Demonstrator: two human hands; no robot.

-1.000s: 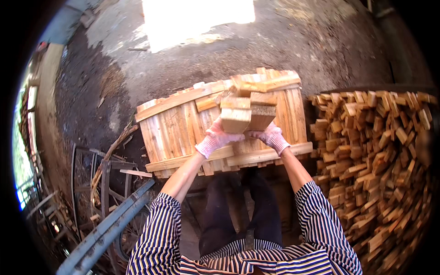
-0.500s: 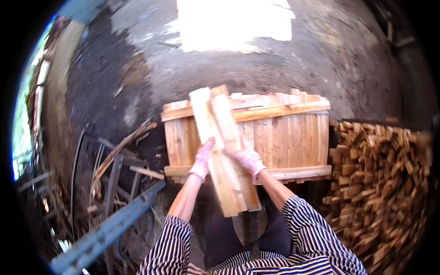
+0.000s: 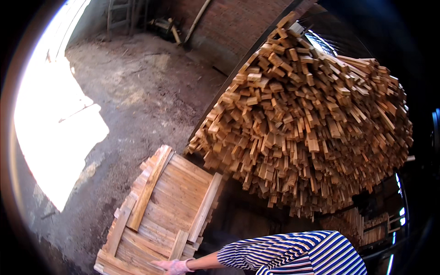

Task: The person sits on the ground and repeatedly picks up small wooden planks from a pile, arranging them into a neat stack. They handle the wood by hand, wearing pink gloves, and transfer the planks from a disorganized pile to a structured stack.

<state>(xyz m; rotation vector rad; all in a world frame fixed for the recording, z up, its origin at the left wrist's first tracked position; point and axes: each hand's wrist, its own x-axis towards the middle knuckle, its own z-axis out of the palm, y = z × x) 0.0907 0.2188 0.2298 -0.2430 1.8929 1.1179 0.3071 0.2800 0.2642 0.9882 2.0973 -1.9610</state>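
My right hand (image 3: 175, 266), in a pale pink glove, is at the bottom edge with its fingers stretched out over the near end of a slatted wooden stack (image 3: 183, 185). The fingertips lie at or just above the slats; contact is hard to make out, and the frame edge cuts off part of the hand. A striped sleeve covers the upper part of that arm. Longer boards (image 3: 151, 188) lie crosswise along both sides of the stack. My left hand is out of the picture.
A tall heap of short wooden sticks (image 3: 293, 123) rises right beside the stack. Beyond the bare concrete floor (image 3: 137, 91) stands a brick wall (image 3: 243, 27) with scrap wood at its foot. Strong light glares at the left. More stacked wood (image 3: 371, 229) sits at the lower right.
My view has swung to the right, bringing the stick heap to the middle. The two boards gripped between both hands and my left hand have left the picture; my right hand no longer holds them.
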